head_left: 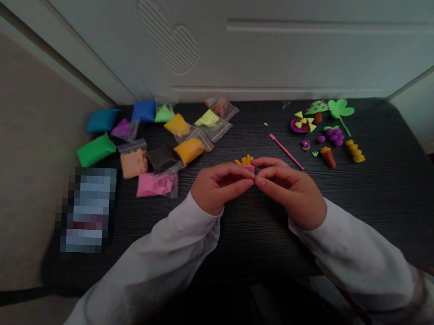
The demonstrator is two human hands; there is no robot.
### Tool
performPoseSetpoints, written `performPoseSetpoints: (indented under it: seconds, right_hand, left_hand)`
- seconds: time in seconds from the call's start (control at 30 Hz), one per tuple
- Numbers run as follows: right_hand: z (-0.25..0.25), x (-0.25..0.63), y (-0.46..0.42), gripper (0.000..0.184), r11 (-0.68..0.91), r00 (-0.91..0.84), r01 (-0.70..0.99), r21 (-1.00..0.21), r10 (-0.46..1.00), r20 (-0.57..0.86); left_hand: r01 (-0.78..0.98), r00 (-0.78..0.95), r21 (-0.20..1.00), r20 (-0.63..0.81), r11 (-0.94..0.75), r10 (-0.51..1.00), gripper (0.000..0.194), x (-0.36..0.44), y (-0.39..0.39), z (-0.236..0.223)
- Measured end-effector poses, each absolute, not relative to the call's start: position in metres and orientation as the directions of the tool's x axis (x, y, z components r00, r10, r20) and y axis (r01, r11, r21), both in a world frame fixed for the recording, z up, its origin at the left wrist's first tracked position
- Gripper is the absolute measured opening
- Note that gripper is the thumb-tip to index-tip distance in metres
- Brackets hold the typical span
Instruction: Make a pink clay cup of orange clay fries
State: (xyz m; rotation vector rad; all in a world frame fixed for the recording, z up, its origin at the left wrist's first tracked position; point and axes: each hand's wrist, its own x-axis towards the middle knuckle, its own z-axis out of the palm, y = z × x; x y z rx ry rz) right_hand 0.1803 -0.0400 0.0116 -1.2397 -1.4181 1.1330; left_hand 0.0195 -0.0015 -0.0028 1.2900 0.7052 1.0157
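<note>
Between the fingertips of both hands is a small clay box of fries, with yellow-orange sticks (244,161) poking up from a pink holder (250,168). My left hand (216,186) is closed in a pinch on it, thumb and forefinger together. My right hand (296,192) pinches at its right side, and the fingertips of the two hands meet. Fingers hide most of the pink holder. Just beyond my right hand lies a pink modelling tool (286,151), slanting across the dark table (249,236).
Several bags of coloured clay, including orange (189,150), pink (154,184) and green (96,150), lie at left. A blurred-out rectangle (90,209) is nearer me. Finished clay pieces stand at right: grapes (335,136), a mushroom (317,109), a green clover (340,109), a yellow twisted piece (354,151).
</note>
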Motion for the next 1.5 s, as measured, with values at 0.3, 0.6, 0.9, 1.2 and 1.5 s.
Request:
performPoseSetpoints:
  seconds: [0.3,0.6,0.9,1.2,1.5]
  right_hand:
    - [0.018,0.186,-0.04,0.009,0.276,-0.055,0.345,-0.897,0.96,0.274]
    - [0.022,0.181,-0.044,0.013,0.37,-0.136,0.488,-0.79,0.927,0.35]
    - [0.023,0.182,-0.044,0.011,0.407,-0.143,0.579,-0.706,0.904,0.404]
    - [0.025,0.184,-0.046,0.013,0.476,-0.186,0.684,-0.552,0.846,0.5]
    - [0.024,0.184,-0.046,0.013,0.479,-0.18,0.723,-0.498,0.827,0.533]
  left_hand:
    - [-0.355,0.399,0.933,0.091,0.063,0.912,0.014,0.019,0.001,-0.007]
    - [-0.305,0.436,0.952,0.114,0.028,0.893,0.016,0.019,-0.002,-0.009]
    - [-0.286,0.453,0.958,0.107,0.031,0.885,0.014,0.018,-0.004,-0.004]
    - [-0.194,0.436,0.973,0.197,-0.123,0.878,0.014,0.016,-0.003,0.002]
    - [-0.072,0.427,0.967,0.25,-0.243,0.869,0.013,0.015,-0.004,0.0]
